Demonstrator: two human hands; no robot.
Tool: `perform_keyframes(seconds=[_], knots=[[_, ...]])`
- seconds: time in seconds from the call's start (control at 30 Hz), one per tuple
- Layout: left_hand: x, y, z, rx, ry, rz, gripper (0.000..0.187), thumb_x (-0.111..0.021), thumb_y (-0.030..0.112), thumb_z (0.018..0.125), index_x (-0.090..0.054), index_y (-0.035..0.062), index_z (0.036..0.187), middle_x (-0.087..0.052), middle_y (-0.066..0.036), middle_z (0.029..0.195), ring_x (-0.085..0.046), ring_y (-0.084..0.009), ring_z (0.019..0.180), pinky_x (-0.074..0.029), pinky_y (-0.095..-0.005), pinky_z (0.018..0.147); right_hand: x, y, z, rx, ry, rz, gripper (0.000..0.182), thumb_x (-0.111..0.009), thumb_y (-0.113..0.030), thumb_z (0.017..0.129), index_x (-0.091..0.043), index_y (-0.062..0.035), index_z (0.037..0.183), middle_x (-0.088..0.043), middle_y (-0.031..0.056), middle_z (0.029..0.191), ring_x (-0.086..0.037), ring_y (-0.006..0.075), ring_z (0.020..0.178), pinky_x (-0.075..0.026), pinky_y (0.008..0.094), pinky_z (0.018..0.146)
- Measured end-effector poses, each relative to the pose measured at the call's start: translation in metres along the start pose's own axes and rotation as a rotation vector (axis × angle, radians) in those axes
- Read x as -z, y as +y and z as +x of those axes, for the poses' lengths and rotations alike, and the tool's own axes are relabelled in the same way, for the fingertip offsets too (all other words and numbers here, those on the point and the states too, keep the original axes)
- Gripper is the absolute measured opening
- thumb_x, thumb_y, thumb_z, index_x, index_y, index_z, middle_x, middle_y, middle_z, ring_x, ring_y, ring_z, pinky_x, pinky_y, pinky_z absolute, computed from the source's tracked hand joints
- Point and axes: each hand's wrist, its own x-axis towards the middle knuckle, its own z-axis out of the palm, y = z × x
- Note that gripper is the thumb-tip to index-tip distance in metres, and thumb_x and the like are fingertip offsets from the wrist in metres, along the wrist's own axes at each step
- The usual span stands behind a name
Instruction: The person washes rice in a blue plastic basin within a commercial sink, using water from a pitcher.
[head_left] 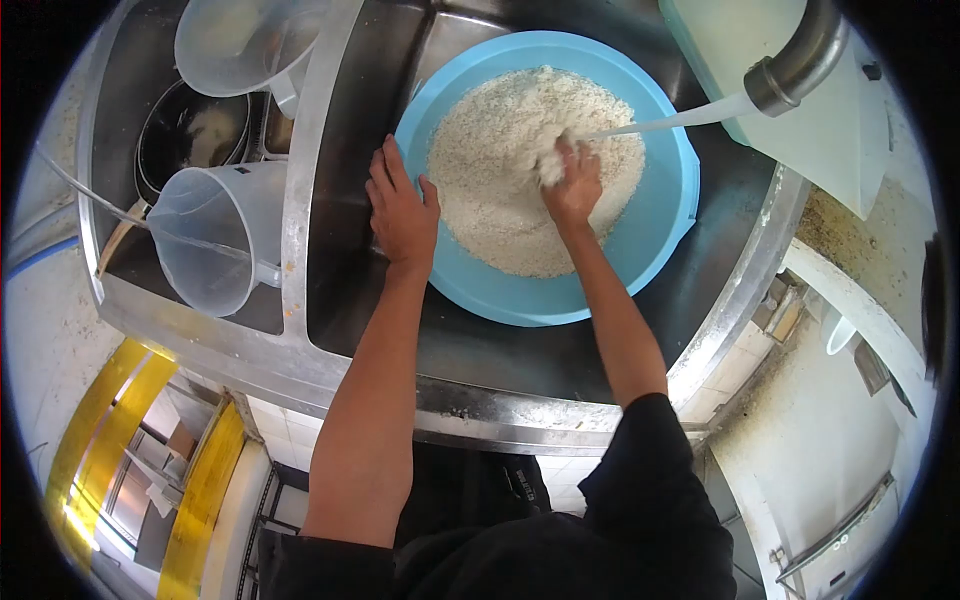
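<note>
A round light-blue basin sits in the metal sink, holding a wide heap of white grains that look like rice. My left hand holds the basin's left rim, thumb toward the inside and fingers along the outer side. Inside the basin, my right hand is closed around some of the rice, its fingertips partly covered by grains. A stream of water runs from the metal tap and lands by the right hand's fingers.
In the left sink compartment lie a clear measuring jug, another translucent jug and a dark round pan. A metal divider separates the compartments. A pale translucent container stands at the upper right.
</note>
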Motion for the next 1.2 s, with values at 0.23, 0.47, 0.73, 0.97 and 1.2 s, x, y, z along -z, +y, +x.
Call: perform_keyframes(seconds=[0.23,0.47,0.73,0.97,1.2], knots=[[0.002,0.003,0.004,0.023,0.003,-0.001,0.069,-0.059,0.016,0.089,-0.025,0.0095,0.149,-0.038,-0.018,0.141,-0.045,-0.0370,0.127,-0.048,-0.0458,0.097,0.015,0.038,0.039,0.389,-0.079,-0.030,0.031,-0.072,-0.011,0.076,-0.068,-0.0117,0.106,-0.059,0.0158,0.118,-0.054,0.0371,0.112,-0.049,0.0490,0.088],[0.007,0.005,0.001,0.026,-0.019,-0.021,0.068,-0.059,0.015,0.089,-0.027,0.0078,0.148,-0.039,-0.018,0.139,-0.045,-0.0373,0.126,-0.048,-0.0462,0.097,-0.011,-0.042,0.057,0.158,0.038,0.165,0.029,-0.076,-0.024,0.078,-0.069,-0.0088,0.102,-0.061,0.0164,0.105,-0.056,0.0349,0.107,-0.044,0.0466,0.091],[-0.003,-0.005,0.007,-0.053,0.111,0.039,0.067,-0.059,0.014,0.086,-0.030,0.0091,0.146,-0.042,-0.014,0.136,-0.052,-0.0369,0.112,-0.055,-0.0454,0.085,0.018,0.010,0.041,0.346,-0.194,0.172,0.029,-0.072,-0.026,0.077,-0.069,-0.0107,0.102,-0.064,0.0087,0.100,-0.058,0.0270,0.106,-0.042,0.0449,0.096],[-0.002,-0.006,0.002,-0.035,0.055,0.000,0.069,-0.061,0.014,0.085,-0.029,0.0083,0.147,-0.041,-0.016,0.137,-0.050,-0.0373,0.116,-0.053,-0.0473,0.090,-0.024,-0.022,0.061,0.153,-0.037,0.073,0.032,-0.072,-0.027,0.079,-0.069,-0.0080,0.105,-0.066,0.0115,0.106,-0.061,0.0318,0.098,-0.045,0.0457,0.092],[-0.004,-0.010,0.006,-0.090,0.101,-0.023,0.068,-0.060,0.013,0.086,-0.031,0.0071,0.146,-0.041,-0.017,0.137,-0.050,-0.0371,0.118,-0.053,-0.0446,0.091,0.037,-0.002,0.047,0.220,-0.204,0.052,0.036,-0.076,-0.019,0.075,-0.067,-0.0042,0.106,-0.065,0.0167,0.114,-0.060,0.0358,0.106,-0.046,0.0436,0.097]])
